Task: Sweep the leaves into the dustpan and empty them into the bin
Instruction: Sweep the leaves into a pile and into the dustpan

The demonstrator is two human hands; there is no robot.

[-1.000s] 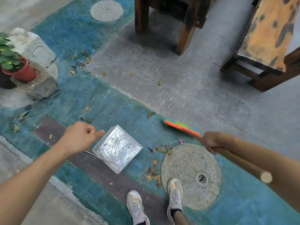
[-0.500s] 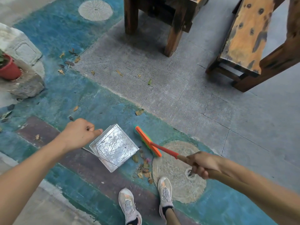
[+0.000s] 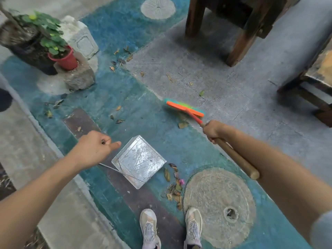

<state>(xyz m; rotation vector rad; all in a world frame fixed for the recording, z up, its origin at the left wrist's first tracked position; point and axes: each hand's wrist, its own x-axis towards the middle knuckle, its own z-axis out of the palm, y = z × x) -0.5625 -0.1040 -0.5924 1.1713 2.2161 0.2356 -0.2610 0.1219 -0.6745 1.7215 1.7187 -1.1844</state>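
Observation:
A shiny metal dustpan (image 3: 139, 160) sits on the blue painted ground in front of my feet. My left hand (image 3: 93, 148) grips its thin wire handle (image 3: 107, 166), thumb pointing toward the pan. My right hand (image 3: 213, 129) grips the wooden broom handle (image 3: 237, 159). The orange and green broom head (image 3: 185, 107) is out ahead on the ground, far from the pan. One brown leaf (image 3: 182, 125) lies just behind the broom head. A small pile of leaves (image 3: 174, 184) with a pink petal lies right of the pan, by my right shoe. No bin is in view.
Scattered leaves (image 3: 122, 58) lie further ahead on the blue and grey paving. A red plant pot (image 3: 65, 59) and stone blocks (image 3: 79, 77) stand at the left. Wooden furniture legs (image 3: 237, 44) rise ahead, a bench (image 3: 316, 90) at the right. A round stone cover (image 3: 219, 205) is beside my right foot.
The broom head has swung from beside the dustpan out and forward again, away from the leaf pile. My left hand and the dustpan have stayed in place.

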